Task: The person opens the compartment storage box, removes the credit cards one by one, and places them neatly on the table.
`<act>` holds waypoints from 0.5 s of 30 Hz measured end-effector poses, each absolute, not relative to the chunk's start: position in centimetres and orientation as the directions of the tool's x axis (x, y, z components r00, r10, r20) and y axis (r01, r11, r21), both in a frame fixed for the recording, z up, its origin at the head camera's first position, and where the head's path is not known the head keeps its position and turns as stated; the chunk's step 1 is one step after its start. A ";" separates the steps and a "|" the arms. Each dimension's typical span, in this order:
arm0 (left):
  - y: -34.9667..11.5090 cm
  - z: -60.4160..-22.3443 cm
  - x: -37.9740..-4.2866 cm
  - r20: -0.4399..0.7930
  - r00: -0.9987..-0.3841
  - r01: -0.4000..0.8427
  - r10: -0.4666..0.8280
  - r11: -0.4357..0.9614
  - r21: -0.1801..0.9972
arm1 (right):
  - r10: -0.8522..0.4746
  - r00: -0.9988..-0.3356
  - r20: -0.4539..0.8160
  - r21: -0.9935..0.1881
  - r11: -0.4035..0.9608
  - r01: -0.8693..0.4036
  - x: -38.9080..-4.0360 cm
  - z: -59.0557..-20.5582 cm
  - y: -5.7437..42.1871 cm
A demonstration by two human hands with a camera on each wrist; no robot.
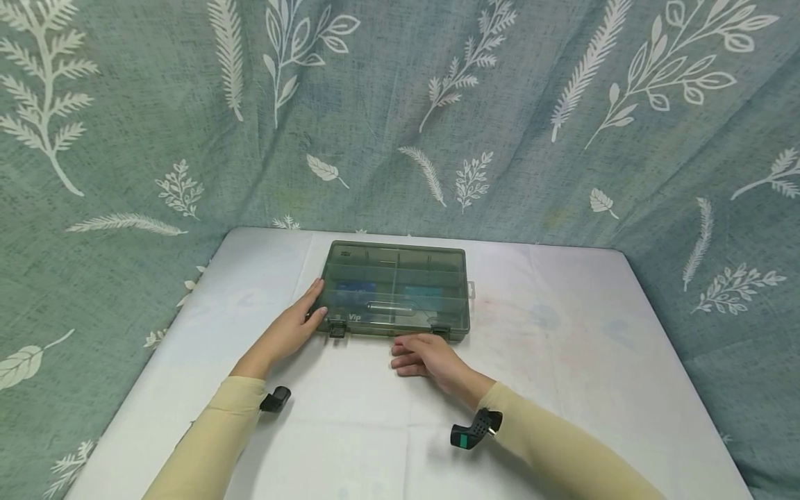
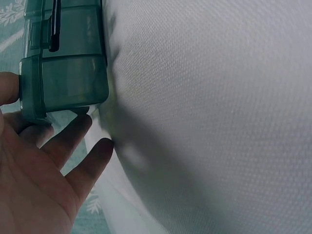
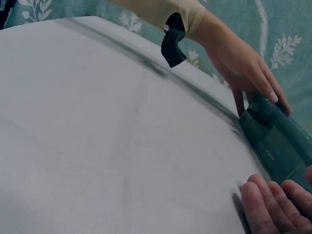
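A dark green see-through plastic organizer box point(image 1: 431, 260) lies flat on the table with its lid down. Two latches, a left latch point(image 1: 337, 329) and a right latch point(image 1: 440, 329), show on its near side. My left hand point(image 1: 289, 335) rests against the box's left end, thumb at the near corner. In the left wrist view the left hand's fingers point(image 2: 68, 139) spread loosely beside the end wall. Near the right latch, my right hand point(image 1: 431, 357) is at the front edge, fingers loosely bent and holding nothing; whether it touches the box is unclear.
Blue items point(image 1: 356, 292) show through the lid inside the box's compartments. A white cloth point(image 1: 562, 361) covers the table. Behind and at both sides hangs a green leaf-patterned curtain point(image 1: 375, 104). Each wrist carries a black camera mount point(image 1: 478, 429).
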State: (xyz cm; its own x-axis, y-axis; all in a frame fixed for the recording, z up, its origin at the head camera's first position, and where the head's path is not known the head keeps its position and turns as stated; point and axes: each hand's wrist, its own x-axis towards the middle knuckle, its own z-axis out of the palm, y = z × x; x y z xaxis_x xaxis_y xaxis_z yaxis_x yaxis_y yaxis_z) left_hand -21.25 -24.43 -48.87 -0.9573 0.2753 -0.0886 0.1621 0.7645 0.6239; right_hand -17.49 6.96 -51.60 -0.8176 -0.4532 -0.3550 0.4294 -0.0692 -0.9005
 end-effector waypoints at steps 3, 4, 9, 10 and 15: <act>-24.4 -48.9 -21.2 -0.091 -0.957 0.160 0.274 0.765 0.624 | -0.448 -0.819 -0.359 -0.897 -0.078 0.435 -17.3 -51.6 7.7; -24.4 -48.8 -21.2 -0.092 -0.958 0.157 0.272 0.765 0.625 | -0.447 -0.820 -0.358 -0.897 -0.080 0.435 -17.3 -51.6 7.9; -24.4 -48.8 -21.3 -0.095 -0.959 0.151 0.268 0.764 0.627 | -0.446 -0.821 -0.355 -0.897 -0.084 0.433 -17.1 -51.6 8.9; -24.4 -48.8 -21.3 -0.096 -0.959 0.151 0.267 0.765 0.626 | -0.445 -0.821 -0.358 -0.897 -0.082 0.435 -17.1 -51.7 9.1; -24.3 -48.9 -21.3 -0.094 -0.959 0.152 0.266 0.767 0.623 | -0.430 -0.820 -0.377 -0.892 -0.068 0.446 -17.0 -51.8 10.0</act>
